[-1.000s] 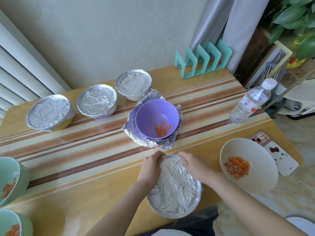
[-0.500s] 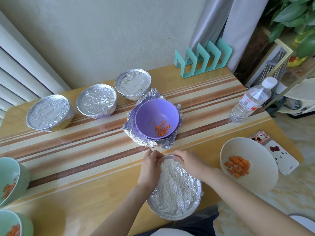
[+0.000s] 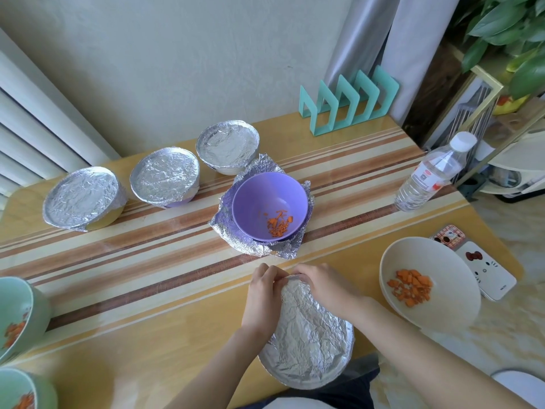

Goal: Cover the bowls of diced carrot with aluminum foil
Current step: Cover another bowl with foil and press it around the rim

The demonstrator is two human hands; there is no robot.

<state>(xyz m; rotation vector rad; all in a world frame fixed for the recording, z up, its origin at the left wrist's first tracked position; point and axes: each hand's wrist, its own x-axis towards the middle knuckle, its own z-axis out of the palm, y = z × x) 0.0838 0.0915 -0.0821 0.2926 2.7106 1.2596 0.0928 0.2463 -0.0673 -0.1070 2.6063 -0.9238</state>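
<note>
The far rim of a foil-wrapped bowl [image 3: 309, 343] is gripped by both hands: left hand [image 3: 261, 293] and right hand [image 3: 321, 286] are closed side by side, nearly touching, with fingers curled over the rim edge and foil pinched under them. The fingertips are mostly hidden by the knuckles and foil. The bowl's material and contents are hidden by the crinkled silver sheet, and only a round outline is shown. Its near edge overhangs the table [image 3: 147, 335] edge below the wrists. Just beyond the grip, an uncovered purple bowl [image 3: 265, 193], smooth and round, is set on a loose crumpled foil sheet [image 3: 253, 246] with upturned corners; a few orange carrot dice [image 3: 280, 225] are seen at its bottom. Right of the grip, a smooth cream bowl [image 3: 442, 308] with carrot pieces [image 3: 411, 286] is placed at the table edge, uncovered. Far beyond and left of the grip, three foil-capped bowls [image 3: 163, 175] are lined up; slivers of yellow, purple and white are exposed under the foil skirts. Well left of the grip, two green bowls [image 3: 17, 314] are cut off by the frame, with orange bits partly seen inside. A clear plastic bottle [image 3: 427, 178] and a teal slotted rack [image 3: 348, 104] are set far right and beyond. A white cartoon-face case [image 3: 486, 276] is partly hidden behind the cream bowl. The tabletop is glossy wood with stripes.
</note>
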